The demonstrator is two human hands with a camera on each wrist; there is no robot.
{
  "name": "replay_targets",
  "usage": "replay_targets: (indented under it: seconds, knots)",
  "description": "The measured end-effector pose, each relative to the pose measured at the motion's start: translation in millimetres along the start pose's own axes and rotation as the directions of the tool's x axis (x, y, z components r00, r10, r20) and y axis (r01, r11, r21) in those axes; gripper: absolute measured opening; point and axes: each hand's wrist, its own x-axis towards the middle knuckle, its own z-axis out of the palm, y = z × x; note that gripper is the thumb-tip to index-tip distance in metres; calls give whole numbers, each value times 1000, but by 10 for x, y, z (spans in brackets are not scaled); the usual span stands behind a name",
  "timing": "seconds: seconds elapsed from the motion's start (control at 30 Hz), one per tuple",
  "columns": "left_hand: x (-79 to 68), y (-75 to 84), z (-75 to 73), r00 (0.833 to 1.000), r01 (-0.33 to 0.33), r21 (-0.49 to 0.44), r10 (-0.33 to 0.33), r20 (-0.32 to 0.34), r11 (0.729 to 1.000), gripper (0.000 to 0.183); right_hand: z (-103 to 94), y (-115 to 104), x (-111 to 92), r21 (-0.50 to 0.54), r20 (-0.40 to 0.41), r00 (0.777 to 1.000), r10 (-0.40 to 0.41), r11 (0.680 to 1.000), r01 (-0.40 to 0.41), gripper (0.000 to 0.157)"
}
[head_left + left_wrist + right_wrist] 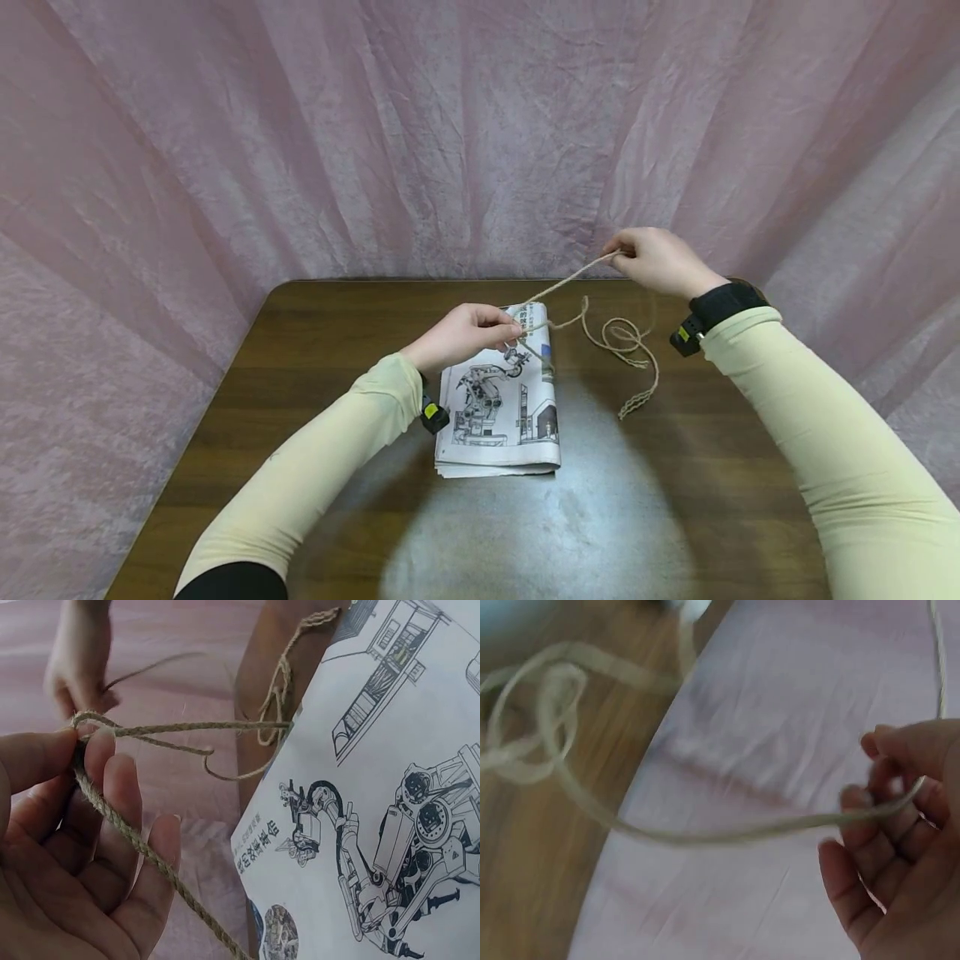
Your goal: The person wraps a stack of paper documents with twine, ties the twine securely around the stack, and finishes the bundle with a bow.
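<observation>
Pinches twine [202, 727] with the left hand [467, 335] at the head view's centre, over a folded newspaper [498, 429]; grips it with the right hand [662, 262], upper right; trails it loosely onto the table [337, 333], right of centre.

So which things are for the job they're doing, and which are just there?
For the job:
twine, held by the left hand and right hand
folded newspaper, lying below the left hand

Just there:
table, under the newspaper
pink curtain, behind the table
</observation>
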Motion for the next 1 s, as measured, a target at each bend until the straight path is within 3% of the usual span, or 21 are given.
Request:
replay_targets:
  seconds: [0.13,0.23,0.33,0.47,0.63,0.8,0.9,1.0]
  knots:
    - [-36,-41,-13,1000,12,-37,-11,14,999,30,-178,352,-183,-48,-53,993,106,993,-109,27]
    - [-49,-62,-9,999,17,-70,-15,34,997,30,-301,522,-285,-52,-122,975,188,979,-196,31]
    - [-59,-66,-6,999,16,-83,-12,46,996,30,-384,608,-350,-14,-176,951,253,966,-260,36]
    - [-77,-78,-7,999,7,-91,-3,42,996,29,-416,588,-354,63,-236,930,282,959,-275,41]
    - [-92,-94,3,999,-3,-100,8,48,995,31,-399,345,-224,141,-314,910,272,961,-238,39]
    - [-124,-100,8,999,1,-94,3,42,996,24,-370,-123,25,306,-303,924,233,942,-137,37]
    - [-135,-112,27,999,-3,-98,8,53,995,22,-330,-468,181,440,-283,943,177,897,-36,35]
    - [-146,-116,41,998,1,-90,5,69,996,23,-268,-813,335,591,-270,958,96,802,86,34]
